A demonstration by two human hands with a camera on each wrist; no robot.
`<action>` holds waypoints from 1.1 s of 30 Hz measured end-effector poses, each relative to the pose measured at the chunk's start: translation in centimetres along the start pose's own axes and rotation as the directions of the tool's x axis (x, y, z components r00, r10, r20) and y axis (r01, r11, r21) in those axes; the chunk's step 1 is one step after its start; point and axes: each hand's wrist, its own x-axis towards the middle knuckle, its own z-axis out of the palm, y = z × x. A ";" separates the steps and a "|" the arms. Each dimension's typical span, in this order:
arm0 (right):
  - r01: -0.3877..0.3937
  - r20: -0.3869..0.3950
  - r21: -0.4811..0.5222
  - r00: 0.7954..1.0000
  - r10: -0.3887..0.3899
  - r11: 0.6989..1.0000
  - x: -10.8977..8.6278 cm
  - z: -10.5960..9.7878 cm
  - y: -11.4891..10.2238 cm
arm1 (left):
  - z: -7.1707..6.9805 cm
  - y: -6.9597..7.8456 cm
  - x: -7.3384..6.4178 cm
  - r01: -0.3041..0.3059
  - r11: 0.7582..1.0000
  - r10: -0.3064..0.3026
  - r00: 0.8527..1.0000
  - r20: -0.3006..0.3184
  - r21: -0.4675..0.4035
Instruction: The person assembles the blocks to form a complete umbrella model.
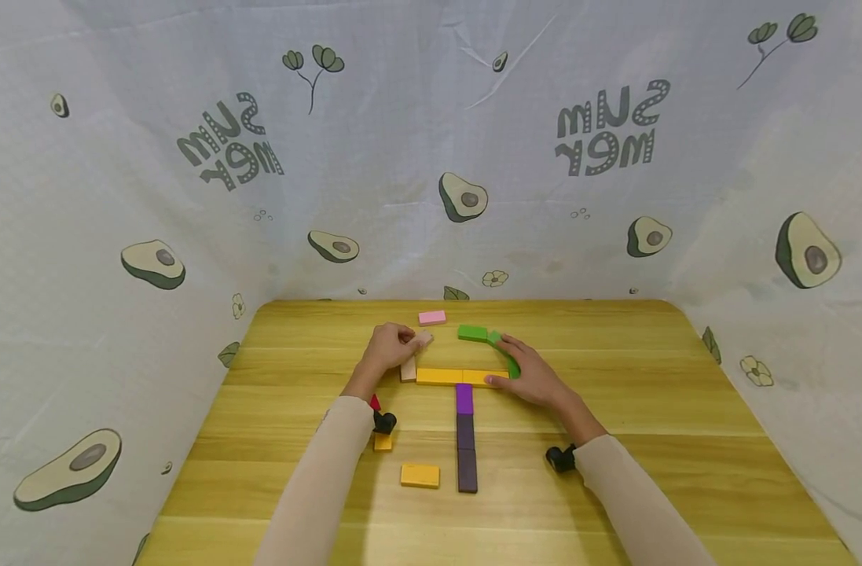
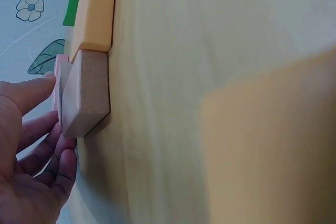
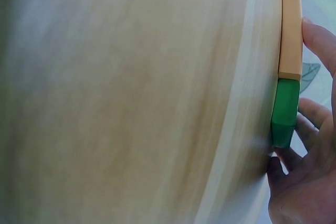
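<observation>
My left hand (image 1: 388, 346) pinches a pale wooden block (image 1: 423, 339) between thumb and fingers. Just below it, another pale block (image 2: 94, 87) lies against the left end of a row of two yellow blocks (image 1: 439, 376). At the row's other end, my right hand (image 1: 533, 377) has its fingers spread, with the thumb at the right yellow block (image 3: 291, 35). Its fingertips touch a small green block (image 1: 494, 336); a longer green block (image 1: 472, 332) lies to the left of that. Partly covered by this hand is a further green block (image 3: 285, 108), adjoining the yellow row.
Under the yellow row, a purple block (image 1: 464, 398) and two dark blocks (image 1: 466, 431) run toward me. A pink block (image 1: 432, 317) lies at the back. Nearer are a loose yellow block (image 1: 419, 475) and, by the left sleeve, red (image 1: 375, 403) and yellow pieces. Patterned cloth (image 1: 402, 157) surrounds the table.
</observation>
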 end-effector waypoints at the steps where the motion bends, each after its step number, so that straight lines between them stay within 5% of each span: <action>1: 0.003 -0.002 -0.002 1.000 -0.003 1.000 0.0 0.0 0.0 | 0.0 0.0 0.1 0.000 1.000 0.000 1.000 -0.007 -0.003; 7: 0.002 -0.007 -0.001 1.000 -0.002 1.000 -0.2 0.0 0.1 | -0.4 0.2 0.6 -0.025 0.998 0.023 0.999 -0.037 -0.053; 16: 0.000 -0.009 0.005 1.000 0.000 1.000 -0.2 0.0 -0.1 | -1.0 1.1 1.9 -0.091 0.996 0.091 0.993 -0.075 0.005; 28: 0.006 -0.005 0.003 1.000 -0.006 1.000 -0.2 0.3 0.0 | -0.5 1.3 2.8 -0.126 0.990 0.124 0.992 0.032 0.066; 33: -0.001 -0.008 0.004 1.000 0.001 1.000 -0.1 0.2 0.0 | -0.6 1.5 2.8 -0.109 0.988 0.109 0.994 0.002 0.110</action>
